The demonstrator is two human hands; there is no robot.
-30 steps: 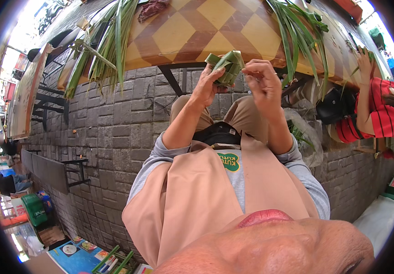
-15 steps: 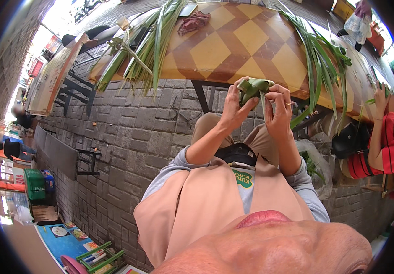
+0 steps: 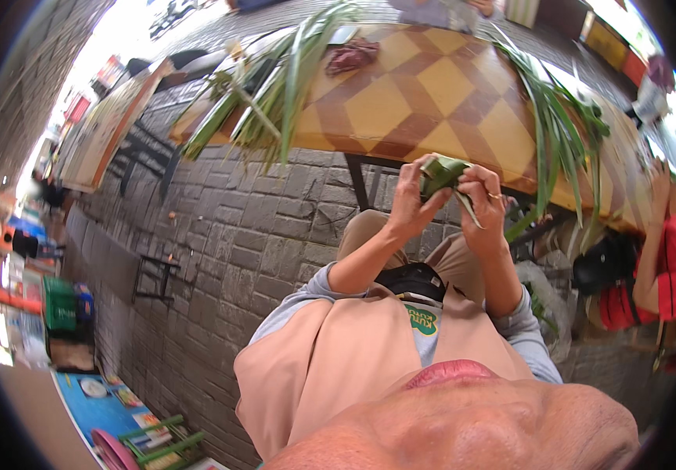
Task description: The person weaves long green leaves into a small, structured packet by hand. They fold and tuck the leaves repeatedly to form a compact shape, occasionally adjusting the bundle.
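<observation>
A small woven green leaf pouch (image 3: 440,174) is held up between my two hands near the table's close edge. My left hand (image 3: 410,202) grips its left side, thumb across the lower face. With bent fingers my right hand (image 3: 482,205), a ring on one finger, pinches the pouch's right side. From under those fingers a pale loose end of leaf strip (image 3: 471,210) sticks out downward. Exactly how the right fingertips hold the strip is partly hidden.
The diamond-patterned table (image 3: 400,102) carries a bundle of long leaves (image 3: 275,102) at left, more leaves (image 3: 553,125) at right, and a dark red cloth (image 3: 352,56). A plastic bag (image 3: 545,301) lies beside my right side. A co-worker in red (image 3: 670,270) sits at right.
The view has shifted, with the table appearing lower. My right fingers have moved on the strip, and its loose end now points down and right. Another person shows across the table.
</observation>
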